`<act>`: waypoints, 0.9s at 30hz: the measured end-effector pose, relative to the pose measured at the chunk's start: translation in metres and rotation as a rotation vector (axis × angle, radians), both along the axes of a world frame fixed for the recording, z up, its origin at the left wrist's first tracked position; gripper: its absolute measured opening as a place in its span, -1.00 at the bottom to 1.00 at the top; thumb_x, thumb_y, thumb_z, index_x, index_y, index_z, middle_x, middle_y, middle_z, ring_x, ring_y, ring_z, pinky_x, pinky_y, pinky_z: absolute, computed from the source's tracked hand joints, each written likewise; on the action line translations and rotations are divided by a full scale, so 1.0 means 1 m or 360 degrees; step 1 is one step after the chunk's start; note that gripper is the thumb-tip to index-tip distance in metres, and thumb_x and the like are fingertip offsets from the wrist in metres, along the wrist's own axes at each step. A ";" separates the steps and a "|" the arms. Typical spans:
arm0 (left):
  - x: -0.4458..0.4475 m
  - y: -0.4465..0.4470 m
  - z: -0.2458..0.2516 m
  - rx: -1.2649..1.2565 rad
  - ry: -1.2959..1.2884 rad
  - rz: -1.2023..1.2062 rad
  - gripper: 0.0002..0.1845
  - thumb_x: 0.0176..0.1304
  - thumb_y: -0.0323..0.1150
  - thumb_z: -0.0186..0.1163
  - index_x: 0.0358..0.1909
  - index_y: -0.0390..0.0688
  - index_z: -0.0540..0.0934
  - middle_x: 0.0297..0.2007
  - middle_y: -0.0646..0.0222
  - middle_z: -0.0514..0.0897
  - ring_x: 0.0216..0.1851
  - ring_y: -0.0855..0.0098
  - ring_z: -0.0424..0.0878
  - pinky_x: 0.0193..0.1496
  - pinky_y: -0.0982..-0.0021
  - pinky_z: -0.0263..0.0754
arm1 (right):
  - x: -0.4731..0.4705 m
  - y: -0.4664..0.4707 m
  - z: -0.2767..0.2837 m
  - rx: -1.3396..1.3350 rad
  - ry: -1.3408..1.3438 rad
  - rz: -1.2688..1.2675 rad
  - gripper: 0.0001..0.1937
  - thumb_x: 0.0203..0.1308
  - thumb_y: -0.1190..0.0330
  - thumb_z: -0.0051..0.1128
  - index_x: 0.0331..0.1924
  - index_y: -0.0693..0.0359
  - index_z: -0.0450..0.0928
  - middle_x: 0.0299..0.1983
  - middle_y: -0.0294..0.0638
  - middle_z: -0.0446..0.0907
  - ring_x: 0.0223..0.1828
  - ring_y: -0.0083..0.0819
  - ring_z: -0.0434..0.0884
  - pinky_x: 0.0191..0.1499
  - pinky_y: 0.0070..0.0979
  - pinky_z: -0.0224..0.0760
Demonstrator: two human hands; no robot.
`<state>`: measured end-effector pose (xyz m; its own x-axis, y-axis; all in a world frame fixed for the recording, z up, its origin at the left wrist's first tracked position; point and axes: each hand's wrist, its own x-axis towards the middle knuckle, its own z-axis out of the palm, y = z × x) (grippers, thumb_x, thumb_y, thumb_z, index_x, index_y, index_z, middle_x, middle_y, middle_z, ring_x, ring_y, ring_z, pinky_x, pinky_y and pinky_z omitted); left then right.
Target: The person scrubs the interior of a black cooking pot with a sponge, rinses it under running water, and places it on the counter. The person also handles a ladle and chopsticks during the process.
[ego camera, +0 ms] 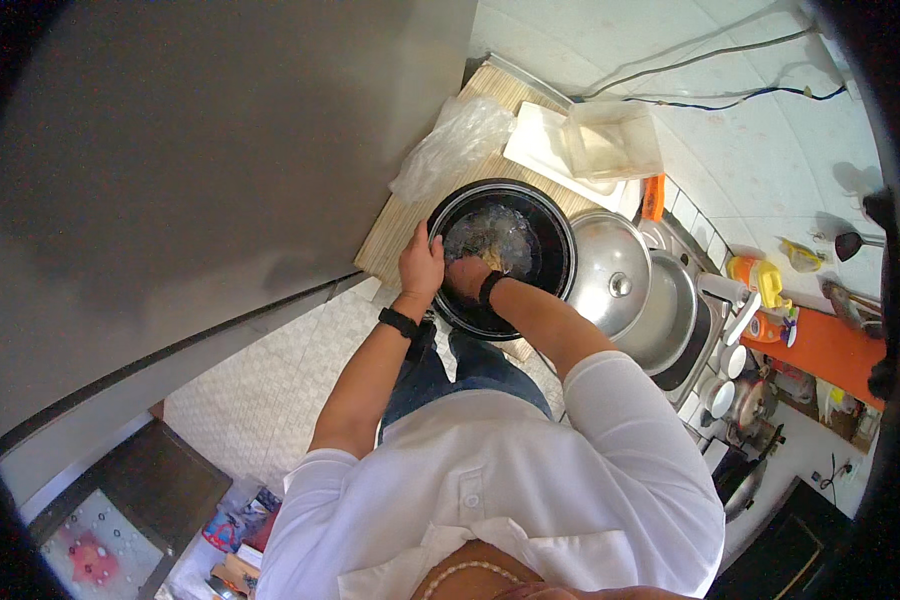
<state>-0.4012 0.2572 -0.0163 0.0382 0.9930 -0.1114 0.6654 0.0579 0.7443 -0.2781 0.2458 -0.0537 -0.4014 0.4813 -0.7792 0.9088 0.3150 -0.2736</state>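
Note:
A round black pot (555, 247) sits on the wood-grain counter in front of me. My left hand (422, 264) holds its left rim, with the thumb on the inner side and the fingers along the outside. My right hand (469, 277) reaches down inside the pot, its fingers partly hidden. Beside these fingers lies some yellowish food (493, 256), too blurred to name exactly. Clear, shiny material (499, 225), perhaps water or plastic film, covers much of the pot's bottom. Whether my right fingers grip anything cannot be made out.
A crumpled clear plastic bag (454, 146) lies behind the pot on the counter (390, 240). Right of it are a white cutting board (536, 139) and a clear plastic container (615, 142). A metal lid (607, 281) overlaps a basin (671, 322) at the sink. A large grey panel (232, 150) borders the left.

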 end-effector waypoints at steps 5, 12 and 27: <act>0.000 -0.002 -0.003 0.0022 0.0058 0.0005 -0.49 0.30 -0.21 0.07 0.23 -0.20 0.35 -0.08 -0.17 0.58 -0.11 -0.17 0.55 -0.07 0.04 0.44 | 0.002 0.035 -0.001 0.0221 0.0130 -0.0374 -0.69 0.16 0.30 0.09 -0.04 0.21 0.60 -0.07 -0.01 0.64 -0.07 -0.08 0.65 -0.10 -0.18 0.54; 0.001 0.001 -0.007 0.0049 0.0082 0.0009 -0.51 0.30 -0.22 0.08 0.21 -0.20 0.36 -0.29 -0.12 0.63 -0.28 -0.15 0.58 -0.20 0.00 0.45 | 0.004 0.013 -0.011 0.0163 0.0141 0.0055 -0.70 0.13 0.31 0.08 -0.05 0.16 0.61 -0.07 -0.04 0.64 -0.04 -0.07 0.63 0.04 -0.11 0.45; 0.001 -0.001 -0.010 0.0082 0.0103 0.0008 -0.50 0.30 -0.19 0.08 0.21 -0.21 0.36 -0.25 -0.12 0.63 -0.26 -0.13 0.59 -0.21 0.02 0.46 | 0.025 0.030 0.001 0.0450 0.0158 -0.0169 -0.75 0.01 0.28 0.15 -0.32 0.30 0.63 -0.31 0.06 0.66 -0.19 -0.01 0.66 -0.21 -0.18 0.55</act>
<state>-0.4003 0.2560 -0.0266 0.0275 0.9977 -0.0620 0.7120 0.0240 0.7018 -0.2527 0.2761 -0.0530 -0.4048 0.7166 -0.5680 0.9139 0.2959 -0.2779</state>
